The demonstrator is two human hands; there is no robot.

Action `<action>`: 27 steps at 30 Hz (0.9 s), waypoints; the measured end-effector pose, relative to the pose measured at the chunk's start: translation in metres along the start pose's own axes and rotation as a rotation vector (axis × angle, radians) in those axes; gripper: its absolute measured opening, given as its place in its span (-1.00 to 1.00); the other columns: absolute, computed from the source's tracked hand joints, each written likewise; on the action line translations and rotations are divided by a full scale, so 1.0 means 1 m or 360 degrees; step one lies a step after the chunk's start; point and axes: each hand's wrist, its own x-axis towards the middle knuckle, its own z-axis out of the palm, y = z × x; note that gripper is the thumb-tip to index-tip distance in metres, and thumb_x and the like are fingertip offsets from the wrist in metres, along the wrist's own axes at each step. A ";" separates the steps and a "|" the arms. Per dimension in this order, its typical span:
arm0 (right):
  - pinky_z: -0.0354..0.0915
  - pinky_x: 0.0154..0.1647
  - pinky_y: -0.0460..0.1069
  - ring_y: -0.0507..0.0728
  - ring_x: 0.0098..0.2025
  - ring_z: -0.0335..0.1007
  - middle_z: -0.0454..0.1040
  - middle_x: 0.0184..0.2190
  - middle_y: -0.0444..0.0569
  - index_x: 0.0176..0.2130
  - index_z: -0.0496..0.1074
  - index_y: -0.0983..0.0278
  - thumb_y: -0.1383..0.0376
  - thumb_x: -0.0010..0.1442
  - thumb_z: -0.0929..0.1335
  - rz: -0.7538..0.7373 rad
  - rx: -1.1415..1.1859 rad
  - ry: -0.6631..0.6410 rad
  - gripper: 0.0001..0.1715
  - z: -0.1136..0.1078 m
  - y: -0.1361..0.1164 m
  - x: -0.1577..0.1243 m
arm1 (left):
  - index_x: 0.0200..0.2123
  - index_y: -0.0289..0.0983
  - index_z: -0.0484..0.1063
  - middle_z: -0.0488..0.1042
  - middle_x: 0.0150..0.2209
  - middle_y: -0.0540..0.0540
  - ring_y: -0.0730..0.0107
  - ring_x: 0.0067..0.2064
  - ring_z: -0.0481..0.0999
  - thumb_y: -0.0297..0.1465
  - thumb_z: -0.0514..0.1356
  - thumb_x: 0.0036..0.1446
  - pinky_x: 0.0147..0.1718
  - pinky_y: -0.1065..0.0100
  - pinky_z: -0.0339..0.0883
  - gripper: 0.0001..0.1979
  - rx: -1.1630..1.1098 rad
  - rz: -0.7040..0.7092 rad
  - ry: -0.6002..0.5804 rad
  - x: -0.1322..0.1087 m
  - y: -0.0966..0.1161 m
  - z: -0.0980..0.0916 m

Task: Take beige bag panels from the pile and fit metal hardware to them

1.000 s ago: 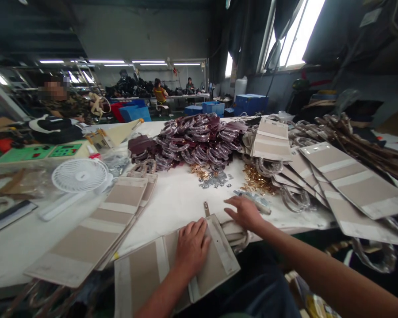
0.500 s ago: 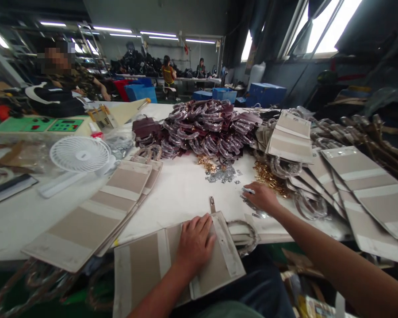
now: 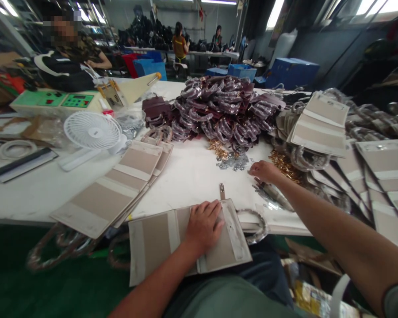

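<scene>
My left hand (image 3: 205, 225) lies flat, fingers stretched, on a beige bag panel (image 3: 154, 240) that rests partly on the table edge and partly over my lap. A short strap with a metal end (image 3: 222, 191) sticks up past the panel's far edge, and a plastic-wrapped handle (image 3: 260, 225) curves out at its right. Further off, my right hand (image 3: 262, 171) is low over the table, its fingers drawn together at the right side of a pile of small flat grey metal pieces (image 3: 234, 161). What those fingertips hold, if anything, is hidden. Brass-coloured fasteners (image 3: 283, 165) lie beside that hand.
Beige panels (image 3: 111, 190) are stacked at left, beside a white fan (image 3: 93, 130). Wrapped purple handles (image 3: 219, 110) form a heap at the back. More beige panels (image 3: 321, 123) crowd the right. A co-worker (image 3: 74, 42) sits at the far left.
My right hand has moved from the metal pieces near the table's front to the grey pile further back. My left hand stays on the panel. The view has tilted down.
</scene>
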 end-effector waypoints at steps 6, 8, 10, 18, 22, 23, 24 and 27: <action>0.15 -0.31 -0.03 0.08 -0.33 0.37 0.54 -0.38 -0.05 -0.28 0.58 0.33 0.34 0.16 0.49 -0.0094 0.0125 0.0027 -0.91 -0.019 -0.023 -0.014 | 0.34 -0.21 0.34 0.33 0.37 0.04 0.13 0.27 0.28 -0.23 0.24 0.35 0.23 -0.03 0.16 -0.46 0.0000 -0.0002 -0.0013 0.002 0.002 -0.001; 0.22 -0.28 -0.06 0.06 -0.30 0.43 0.56 -0.33 -0.07 -0.07 0.57 0.31 0.24 0.26 0.44 -0.0174 0.0370 0.0042 -0.74 -0.016 -0.041 -0.049 | 0.34 -0.21 0.34 0.33 0.37 0.04 0.12 0.27 0.28 -0.22 0.23 0.35 0.23 -0.03 0.15 -0.46 0.0003 -0.0001 -0.0015 0.002 0.003 -0.002; 0.27 -0.29 -0.06 0.06 -0.32 0.47 0.56 -0.33 -0.10 0.12 0.50 0.28 0.12 0.30 0.41 -0.0269 0.0895 -0.0060 -0.53 -0.005 -0.061 -0.097 | 0.35 -0.21 0.33 0.32 0.38 0.04 0.10 0.29 0.27 -0.21 0.21 0.37 0.22 -0.04 0.15 -0.47 0.0002 -0.0005 -0.0031 0.002 0.004 -0.003; 0.31 -0.34 -0.01 0.11 -0.39 0.43 0.56 -0.39 -0.05 -0.13 0.55 0.30 -0.04 0.07 0.48 0.0022 0.1570 -0.0386 -0.47 0.054 -0.107 -0.219 | 0.36 -0.22 0.32 0.30 0.39 -0.03 0.07 0.30 0.26 -0.19 0.15 0.42 0.23 -0.05 0.14 -0.48 -0.0042 -0.0017 -0.0090 0.007 0.005 -0.004; 0.36 -0.33 0.05 0.16 -0.44 0.44 0.54 -0.47 -0.09 -0.19 0.57 0.22 -0.04 0.13 0.37 -0.0096 0.1178 -0.0280 -0.56 0.063 -0.105 -0.222 | 0.36 -0.22 0.30 0.31 0.38 -0.06 0.05 0.30 0.25 -0.19 0.11 0.43 0.25 -0.05 0.12 -0.49 -0.0061 -0.0080 -0.0111 0.000 0.010 -0.013; 0.38 -0.28 0.07 0.17 -0.43 0.45 0.52 -0.50 -0.09 -0.25 0.58 0.19 -0.03 0.15 0.34 -0.0160 0.1042 -0.0220 -0.59 0.067 -0.101 -0.223 | 0.35 -0.20 0.29 0.32 0.38 -0.05 0.06 0.30 0.26 -0.17 0.10 0.44 0.26 -0.05 0.11 -0.50 -0.0085 -0.0115 -0.0104 -0.004 0.013 -0.016; 0.40 -0.28 0.10 0.20 -0.44 0.46 0.52 -0.50 -0.07 -0.28 0.59 0.16 -0.07 0.14 0.33 -0.0166 0.0933 -0.0193 -0.57 0.074 -0.096 -0.223 | 0.34 -0.18 0.27 0.32 0.38 -0.04 0.07 0.30 0.26 -0.16 0.08 0.44 0.25 -0.05 0.12 -0.50 -0.0127 -0.0110 -0.0118 -0.009 0.015 -0.016; 0.48 -0.27 0.15 0.29 -0.31 0.57 0.61 -0.35 0.03 -0.38 0.61 0.09 -0.18 0.11 0.31 -0.0468 0.0774 -0.0021 -0.50 0.107 -0.076 -0.207 | 0.27 -0.17 0.28 0.40 0.30 -0.04 0.09 0.22 0.33 -0.04 0.01 0.43 0.19 -0.05 0.19 -0.50 -0.0221 -0.0091 -0.0149 -0.016 0.013 0.001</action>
